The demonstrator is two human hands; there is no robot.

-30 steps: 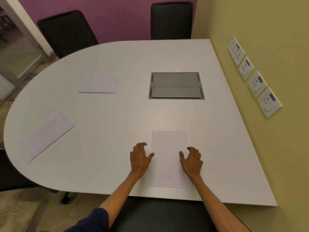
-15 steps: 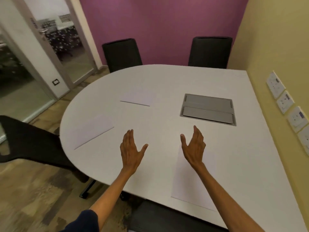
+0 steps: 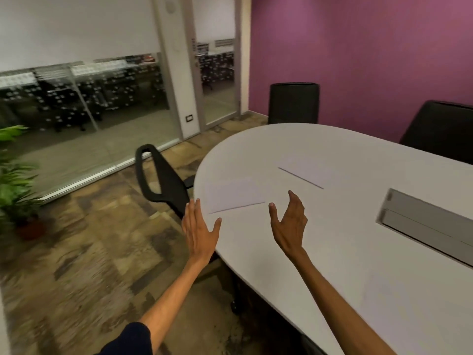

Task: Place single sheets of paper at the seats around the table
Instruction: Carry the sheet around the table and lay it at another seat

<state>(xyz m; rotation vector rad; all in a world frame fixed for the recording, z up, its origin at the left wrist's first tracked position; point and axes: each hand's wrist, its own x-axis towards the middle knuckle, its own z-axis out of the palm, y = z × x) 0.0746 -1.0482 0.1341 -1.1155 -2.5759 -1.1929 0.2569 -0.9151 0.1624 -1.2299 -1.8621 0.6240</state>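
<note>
Across the white oval table [image 3: 332, 239], one white paper sheet [image 3: 235, 194] lies just past the left hand [image 3: 199, 231], a second sheet [image 3: 304, 170] beyond the right hand [image 3: 289, 226], both hands spread and empty; the far-right black chair [image 3: 442, 129] seemingly awaits one.

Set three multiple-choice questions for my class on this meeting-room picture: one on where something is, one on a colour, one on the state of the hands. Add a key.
1. Where does the potted plant stand?
A) on a shelf
B) on the floor at the left edge
C) on a windowsill

2. What colour is the wall behind the table?
A) green
B) purple
C) blue

3. How are the left hand and right hand?
A) both open, holding nothing
B) both clenched into fists
C) each gripping a cup

Key:
1 B, its pot sits on the floor.
2 B, the wall past the table's far side is purple.
3 A, the fingers are spread and nothing lies in them.
</note>
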